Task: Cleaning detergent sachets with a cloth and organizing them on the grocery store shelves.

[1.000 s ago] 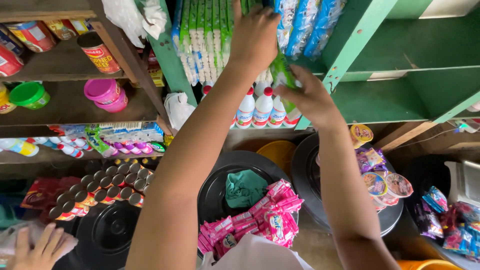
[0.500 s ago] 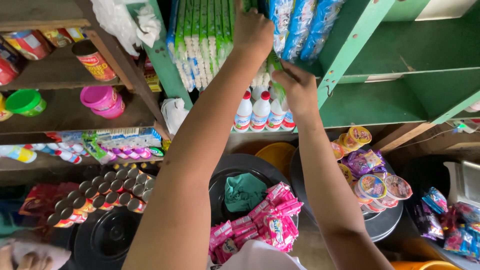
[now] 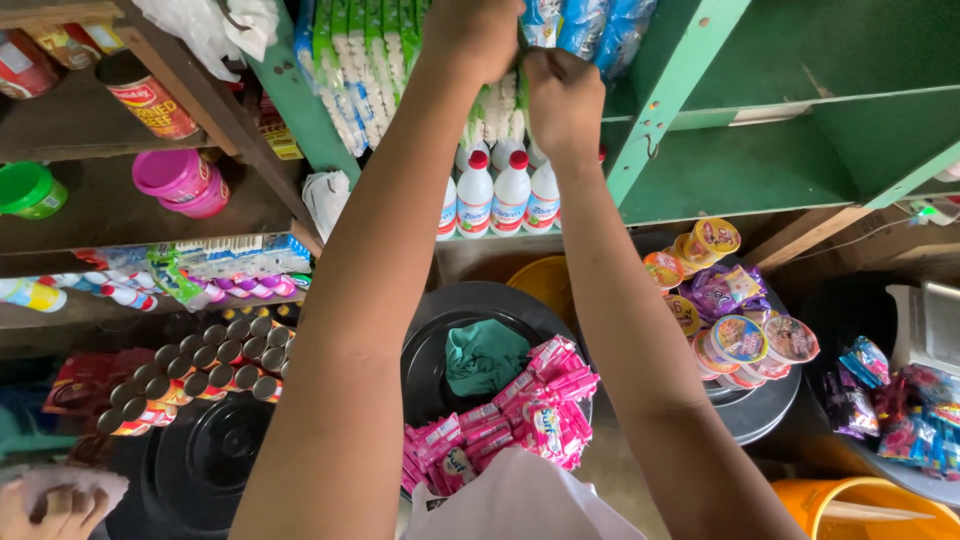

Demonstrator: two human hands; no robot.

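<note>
At the shelf top, centre: both hands raised side by side among hanging sachets.
Left hand (image 3: 480,35): clenched on the green-and-white sachet strips (image 3: 365,70); grip partly hidden.
Right hand (image 3: 562,95): closed, pinching the same hanging sachets just beside the left hand.
Blue packs (image 3: 590,25): hanging just right of the hands.
White bottles (image 3: 495,195): red-capped, upright on the green shelf (image 3: 720,180) below the hands.
Pink sachets (image 3: 520,410): heaped in a black basin (image 3: 430,340) with a green cloth (image 3: 485,355).
Cans (image 3: 190,370): rows at lower left.
Other person's hand (image 3: 55,505): bottom-left corner, apart.
</note>
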